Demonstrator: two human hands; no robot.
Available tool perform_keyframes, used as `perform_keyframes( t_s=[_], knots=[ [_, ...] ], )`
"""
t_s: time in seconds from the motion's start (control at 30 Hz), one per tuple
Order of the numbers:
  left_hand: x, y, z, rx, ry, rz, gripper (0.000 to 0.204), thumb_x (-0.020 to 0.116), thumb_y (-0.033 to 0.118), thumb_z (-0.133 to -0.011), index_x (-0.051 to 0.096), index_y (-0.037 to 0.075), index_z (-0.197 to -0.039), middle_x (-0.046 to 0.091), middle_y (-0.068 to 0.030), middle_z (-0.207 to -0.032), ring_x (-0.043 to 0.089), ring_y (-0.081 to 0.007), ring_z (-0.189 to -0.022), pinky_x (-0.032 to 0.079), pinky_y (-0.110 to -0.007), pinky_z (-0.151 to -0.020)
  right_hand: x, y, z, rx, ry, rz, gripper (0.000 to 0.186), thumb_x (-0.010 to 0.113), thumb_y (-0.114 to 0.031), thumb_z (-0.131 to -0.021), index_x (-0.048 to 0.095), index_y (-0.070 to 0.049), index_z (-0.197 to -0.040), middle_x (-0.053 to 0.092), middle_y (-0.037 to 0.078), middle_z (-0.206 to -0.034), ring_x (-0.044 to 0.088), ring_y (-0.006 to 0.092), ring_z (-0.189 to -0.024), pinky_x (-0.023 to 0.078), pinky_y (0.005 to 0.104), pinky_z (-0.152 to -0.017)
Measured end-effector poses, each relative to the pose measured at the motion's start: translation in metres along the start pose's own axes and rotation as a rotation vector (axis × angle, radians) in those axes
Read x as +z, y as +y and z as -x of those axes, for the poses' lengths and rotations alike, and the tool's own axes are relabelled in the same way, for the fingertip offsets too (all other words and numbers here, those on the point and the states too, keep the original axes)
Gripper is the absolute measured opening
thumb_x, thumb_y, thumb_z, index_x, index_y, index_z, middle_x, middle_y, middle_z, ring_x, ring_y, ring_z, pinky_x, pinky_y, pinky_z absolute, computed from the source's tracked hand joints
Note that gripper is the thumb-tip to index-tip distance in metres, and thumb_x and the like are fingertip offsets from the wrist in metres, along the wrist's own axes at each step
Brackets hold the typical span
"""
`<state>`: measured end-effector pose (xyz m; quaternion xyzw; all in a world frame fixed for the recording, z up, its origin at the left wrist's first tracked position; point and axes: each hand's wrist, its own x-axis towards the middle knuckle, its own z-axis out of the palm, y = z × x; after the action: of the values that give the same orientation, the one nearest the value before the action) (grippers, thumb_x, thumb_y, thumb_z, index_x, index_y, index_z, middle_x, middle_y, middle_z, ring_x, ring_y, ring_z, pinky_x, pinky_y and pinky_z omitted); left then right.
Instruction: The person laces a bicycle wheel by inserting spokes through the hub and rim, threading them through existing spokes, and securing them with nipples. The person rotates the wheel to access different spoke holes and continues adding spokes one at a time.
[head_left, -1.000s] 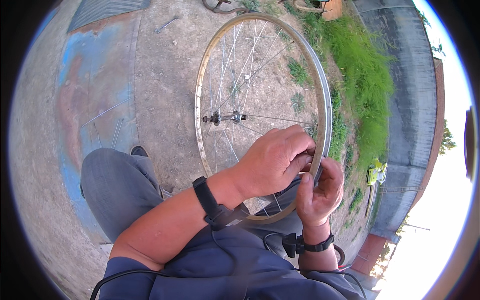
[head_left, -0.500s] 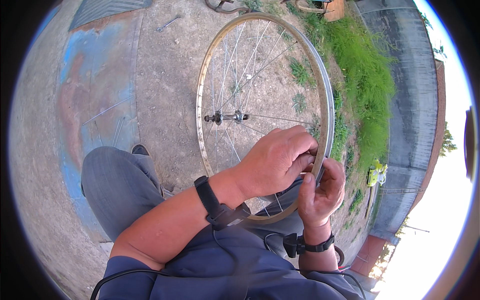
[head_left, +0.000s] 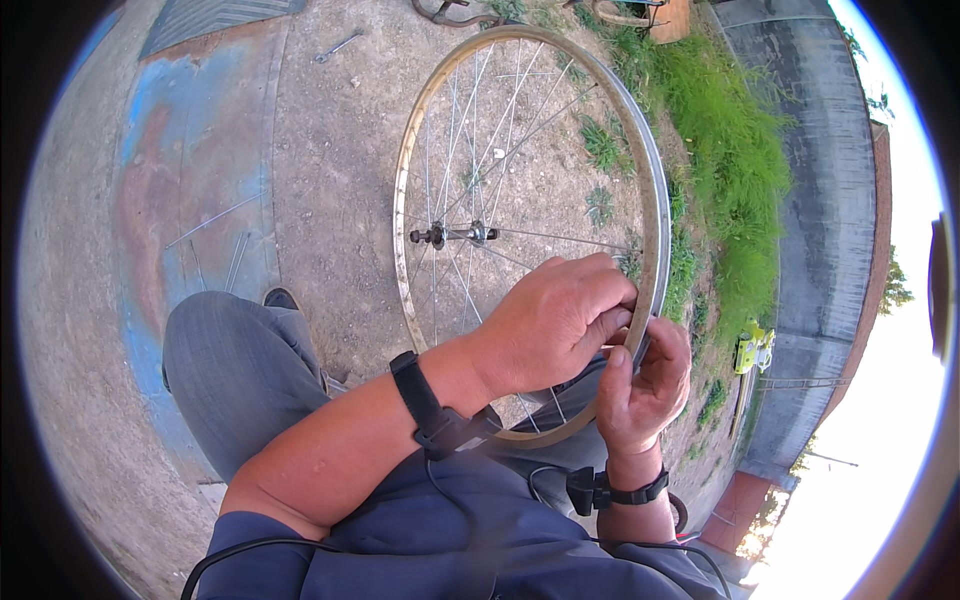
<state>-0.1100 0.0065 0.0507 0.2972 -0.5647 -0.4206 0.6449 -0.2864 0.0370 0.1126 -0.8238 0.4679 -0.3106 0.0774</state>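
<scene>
A bare bicycle wheel (head_left: 655, 220) stands upright before me, its lower part by my legs. Thin spokes run between its worn rim and the hub (head_left: 457, 236), with wide gaps among them. My left hand (head_left: 560, 320) reaches across to the rim's inner side, thumb and fingers pinched together there. Whatever lies between those fingertips is hidden. From the outer side, my right hand (head_left: 645, 390) grips the same stretch of rim, thumb against its near edge and fingers curled behind. Both hands nearly meet at the rim.
Several loose spokes (head_left: 212, 222) lie on a rusty blue metal sheet (head_left: 190, 120) at left. A wrench (head_left: 338, 47) rests on the dirt beyond. Green weeds (head_left: 720, 150) and a grey wall (head_left: 830, 180) border the right. A yellow-green object (head_left: 752, 348) sits near the wall.
Almost nothing differs. My left fingers shift very slightly at the rim; the wheel and my right hand keep their places.
</scene>
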Motion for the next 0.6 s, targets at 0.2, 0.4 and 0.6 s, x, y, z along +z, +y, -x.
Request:
perform_keyframes(
  t_s=[0.2,0.4,0.6],
  knots=[
    [0.0022,-0.0003,0.0000,-0.015,0.017,0.014,0.013,0.071,0.011,-0.091,0.064,0.007,-0.101,0.063,-0.0114,-0.091,0.063,-0.0387,-0.086,0.048,-0.049,-0.076,-0.0004,0.0004,-0.0006,-0.006,0.000,0.006,0.046,0.074,-0.007,-0.084,0.060,-0.004,-0.128,0.067,0.014,-0.111,0.063,0.0263,-0.087,0.050,0.0337,-0.068],
    [0.0011,-0.0023,-0.0005,0.015,0.012,0.002,0.014,0.071,0.010,-0.091,0.064,0.007,-0.103,0.063,-0.0112,-0.090,0.063,-0.0387,-0.086,0.048,-0.049,-0.076,-0.0009,0.0006,-0.0008,-0.010,-0.010,0.014,0.048,0.074,-0.006,-0.083,0.060,-0.004,-0.129,0.067,0.015,-0.111,0.063,0.0263,-0.087,0.050,0.0337,-0.068],
    [0.0019,-0.0007,0.0006,0.002,0.029,0.005,0.015,0.071,0.009,-0.090,0.063,0.007,-0.103,0.064,-0.0111,-0.090,0.064,-0.0382,-0.086,0.048,-0.048,-0.076,-0.0011,0.0000,0.0001,0.001,-0.012,0.023,0.048,0.073,-0.005,-0.083,0.059,-0.004,-0.129,0.067,0.015,-0.111,0.063,0.0261,-0.088,0.050,0.0337,-0.069]
  ],
)
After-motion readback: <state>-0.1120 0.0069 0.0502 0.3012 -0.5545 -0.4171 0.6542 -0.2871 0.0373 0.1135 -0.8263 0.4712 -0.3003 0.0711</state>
